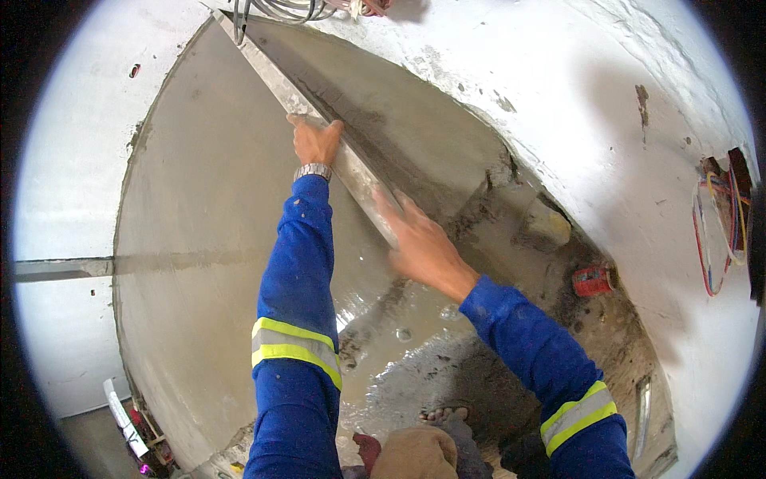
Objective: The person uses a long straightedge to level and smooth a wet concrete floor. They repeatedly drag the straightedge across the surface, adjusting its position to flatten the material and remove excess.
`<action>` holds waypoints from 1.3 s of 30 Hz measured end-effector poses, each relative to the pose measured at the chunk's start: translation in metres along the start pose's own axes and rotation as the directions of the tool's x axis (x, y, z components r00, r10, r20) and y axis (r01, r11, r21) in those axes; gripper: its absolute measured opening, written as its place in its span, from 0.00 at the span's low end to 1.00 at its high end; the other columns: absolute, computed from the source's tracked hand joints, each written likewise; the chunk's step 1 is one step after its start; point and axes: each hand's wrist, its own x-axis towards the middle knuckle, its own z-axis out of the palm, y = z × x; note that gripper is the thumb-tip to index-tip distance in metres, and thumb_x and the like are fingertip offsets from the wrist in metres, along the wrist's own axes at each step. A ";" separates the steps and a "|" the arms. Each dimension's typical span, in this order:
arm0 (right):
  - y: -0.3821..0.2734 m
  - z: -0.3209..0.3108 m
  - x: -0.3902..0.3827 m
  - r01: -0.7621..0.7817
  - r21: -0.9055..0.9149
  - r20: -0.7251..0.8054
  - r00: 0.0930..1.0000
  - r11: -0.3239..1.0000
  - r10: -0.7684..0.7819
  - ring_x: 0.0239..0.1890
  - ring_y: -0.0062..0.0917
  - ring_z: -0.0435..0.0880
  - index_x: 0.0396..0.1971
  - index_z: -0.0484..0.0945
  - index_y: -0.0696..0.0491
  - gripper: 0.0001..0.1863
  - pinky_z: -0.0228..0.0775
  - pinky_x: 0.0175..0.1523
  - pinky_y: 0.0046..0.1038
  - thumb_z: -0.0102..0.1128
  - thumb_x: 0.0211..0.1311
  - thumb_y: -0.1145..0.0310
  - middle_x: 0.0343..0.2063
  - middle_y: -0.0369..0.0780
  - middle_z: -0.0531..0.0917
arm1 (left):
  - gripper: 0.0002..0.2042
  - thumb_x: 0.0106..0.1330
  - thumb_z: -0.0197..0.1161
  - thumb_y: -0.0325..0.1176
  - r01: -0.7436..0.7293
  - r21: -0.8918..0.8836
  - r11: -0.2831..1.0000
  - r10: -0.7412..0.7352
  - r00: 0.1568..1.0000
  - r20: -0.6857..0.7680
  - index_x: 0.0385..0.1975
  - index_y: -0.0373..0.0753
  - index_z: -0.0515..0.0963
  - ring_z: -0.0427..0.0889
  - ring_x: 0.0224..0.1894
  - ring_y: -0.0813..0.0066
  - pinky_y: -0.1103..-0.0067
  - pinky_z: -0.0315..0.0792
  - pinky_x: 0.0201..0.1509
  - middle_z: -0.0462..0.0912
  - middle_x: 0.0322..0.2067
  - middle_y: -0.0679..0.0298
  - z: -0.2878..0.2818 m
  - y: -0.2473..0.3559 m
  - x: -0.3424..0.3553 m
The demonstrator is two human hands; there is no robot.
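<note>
A long metal straightedge (275,82), smeared with cement, lies slantwise over a wet grey screed floor (191,160), running from the far wall corner down toward me. Partway along it, my left hand (317,142) is closed over the bar, thumb and fingers on its edges. My right hand (427,246) holds the bar's near end, with fingers laid over it and slightly blurred. Left of the bar the screed looks smooth; on its right a darker strip of mortar runs along the edge. Wet, rough patches with footprint-like hollows show nearer to me.
White walls (550,104) close in at both sides. A red can (592,281) sits by the right wall, below loose coloured wires (722,215) from a wall box. Grey cables (291,9) hang at the far corner. Bare toes (445,414) show near the lower edge.
</note>
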 end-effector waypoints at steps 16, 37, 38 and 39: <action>0.008 -0.017 -0.069 -0.001 0.000 0.027 1.000 1.000 0.001 0.63 0.54 0.63 0.71 0.42 0.49 0.55 0.62 0.65 0.39 0.65 0.42 0.75 0.62 0.63 0.59 | 0.53 0.46 0.69 0.42 0.027 -0.057 0.998 -0.026 0.999 0.029 0.65 0.19 0.42 0.71 0.56 0.40 0.64 0.66 0.62 0.67 0.55 0.31 -0.001 0.025 -0.075; 0.009 -0.062 -0.220 -0.089 -0.050 0.139 0.986 0.995 0.096 0.63 0.54 0.63 0.70 0.44 0.49 0.53 0.64 0.64 0.40 0.63 0.42 0.75 0.65 0.56 0.55 | 0.53 0.48 0.69 0.40 -0.073 -0.231 0.970 0.082 0.996 0.028 0.65 0.19 0.38 0.61 0.64 0.39 0.66 0.60 0.67 0.53 0.64 0.30 -0.008 0.063 -0.238; 0.008 -0.065 -0.227 -0.096 -0.054 0.145 0.984 0.994 0.103 0.63 0.54 0.63 0.70 0.45 0.49 0.52 0.65 0.64 0.40 0.63 0.42 0.76 0.66 0.56 0.55 | 0.54 0.48 0.69 0.40 -0.087 -0.240 0.967 0.093 0.996 0.015 0.65 0.18 0.38 0.60 0.65 0.40 0.68 0.58 0.68 0.53 0.63 0.29 -0.010 0.065 -0.245; 0.006 -0.067 -0.233 -0.104 -0.057 0.152 0.982 0.993 0.111 0.63 0.54 0.63 0.70 0.45 0.49 0.52 0.65 0.64 0.40 0.63 0.42 0.76 0.66 0.56 0.54 | 0.53 0.49 0.69 0.41 -0.031 -0.268 0.963 0.054 0.996 0.077 0.65 0.18 0.38 0.57 0.67 0.40 0.68 0.55 0.70 0.51 0.64 0.29 -0.013 0.067 -0.253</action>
